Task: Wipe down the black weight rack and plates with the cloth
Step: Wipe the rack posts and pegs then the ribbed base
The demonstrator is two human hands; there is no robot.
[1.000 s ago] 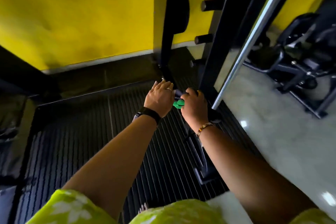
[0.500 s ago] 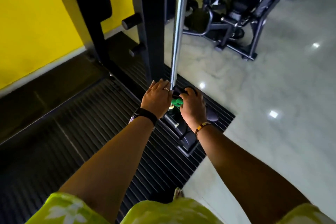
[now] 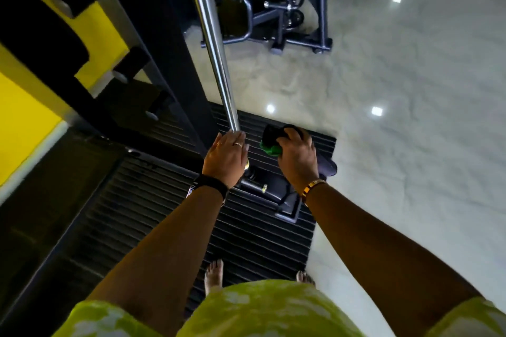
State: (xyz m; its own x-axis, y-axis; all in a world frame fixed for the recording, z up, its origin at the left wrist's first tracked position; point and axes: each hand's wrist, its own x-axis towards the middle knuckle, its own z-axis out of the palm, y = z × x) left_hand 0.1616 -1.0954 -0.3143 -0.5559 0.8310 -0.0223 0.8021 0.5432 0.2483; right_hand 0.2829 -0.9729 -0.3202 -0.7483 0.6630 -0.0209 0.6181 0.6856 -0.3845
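The black weight rack [image 3: 175, 57] rises on the left, with stub pegs and a black plate [image 3: 35, 33] hanging on its far side. A chrome guide rod [image 3: 213, 44] runs down beside the upright to the rack's black base foot [image 3: 273, 189]. My left hand [image 3: 226, 157] lies with straight fingers against the lower end of the rod. My right hand [image 3: 297, 157] grips a bunched cloth [image 3: 271, 139], black and green, just right of the rod and above the base foot.
A ribbed black rubber mat [image 3: 153, 213] covers the floor under the rack; pale glossy tile [image 3: 397, 131] lies to the right. Another black gym machine [image 3: 279, 8] stands at the back. A yellow wall [image 3: 24, 107] is on the left. My bare feet [image 3: 213, 276] stand on the mat's edge.
The view has swung right and downward, bringing my feet into sight. My right hand with the cloth has moved away from my left hand, to the right of the rod.
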